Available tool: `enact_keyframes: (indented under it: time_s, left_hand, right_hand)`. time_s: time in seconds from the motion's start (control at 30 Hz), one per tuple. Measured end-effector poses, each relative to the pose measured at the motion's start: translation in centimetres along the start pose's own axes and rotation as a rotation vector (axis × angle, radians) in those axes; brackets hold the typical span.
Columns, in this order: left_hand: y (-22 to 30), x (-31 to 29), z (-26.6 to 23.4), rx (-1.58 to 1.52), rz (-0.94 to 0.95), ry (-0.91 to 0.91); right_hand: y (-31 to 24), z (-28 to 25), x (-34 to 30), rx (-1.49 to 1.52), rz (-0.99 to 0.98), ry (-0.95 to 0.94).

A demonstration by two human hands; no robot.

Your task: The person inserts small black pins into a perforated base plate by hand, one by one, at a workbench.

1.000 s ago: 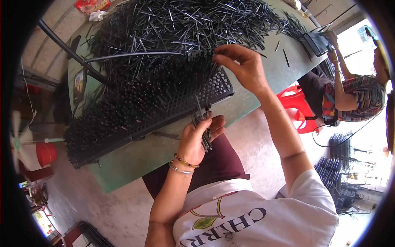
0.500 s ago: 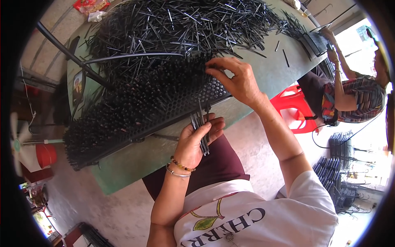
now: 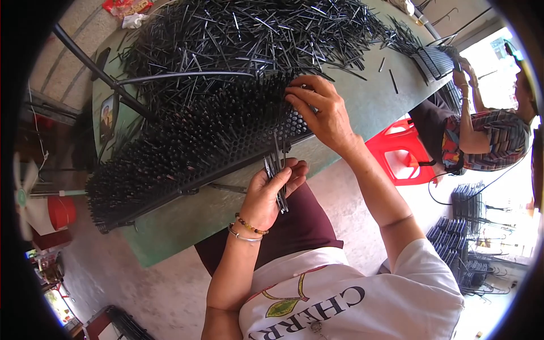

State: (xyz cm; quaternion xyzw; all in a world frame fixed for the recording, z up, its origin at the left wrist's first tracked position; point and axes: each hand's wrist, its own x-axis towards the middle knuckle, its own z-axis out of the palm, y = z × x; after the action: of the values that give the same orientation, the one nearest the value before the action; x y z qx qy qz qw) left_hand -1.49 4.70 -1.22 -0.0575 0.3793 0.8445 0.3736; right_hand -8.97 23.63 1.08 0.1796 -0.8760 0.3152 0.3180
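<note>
A long black rack [image 3: 164, 195] with a honeycomb of round holes lies slanted across the near side of the table. Thin black sticks [image 3: 192, 136] stand upright in most of it, while bare holes show at its right end. My left hand [image 3: 265, 195] is closed round a small bundle of black sticks [image 3: 276, 178], just in front of the rack's near edge. Over the right end of the rack, my right hand [image 3: 324, 110] pinches thumb and fingertips together among the standing sticks. Anything between those fingertips blends into the dark sticks behind.
A big heap of loose black sticks [image 3: 243, 34] covers the back of the green table [image 3: 362, 105]. A bent black metal arm [image 3: 85, 62] reaches in from the left, near a phone [image 3: 107, 113]. At right, another person [image 3: 481, 130] handles a smaller rack [image 3: 435, 62] beside a red stool [image 3: 402, 153].
My right hand has dipped slightly and shifted a little to the left over the rack. The left hand stays nearly still with its bundle. The other person's hands have moved at their rack.
</note>
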Motion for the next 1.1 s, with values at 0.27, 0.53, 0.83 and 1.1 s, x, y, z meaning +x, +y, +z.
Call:
enact_keyframes:
  time_s: [0.27,0.53,0.83,1.1]
  left_hand:
    - [0.9,-0.2,1.1,0.011,0.054,-0.047]
    - [0.6,-0.5,1.7,0.126,0.037,-0.099]
    - [0.6,0.8,2.0,0.121,-0.034,-0.112]
    - [0.5,2.3,2.2,0.013,-0.043,-0.011]
  right_hand:
    - [-3.8,-2.8,-0.3,0.367,0.453,-0.251]
    - [-4.0,-3.4,-2.1,0.743,0.910,-0.486]
    - [-2.6,-5.1,-1.6,0.776,0.850,-0.279]
    - [1.9,-3.7,1.7,0.471,0.356,-0.008]
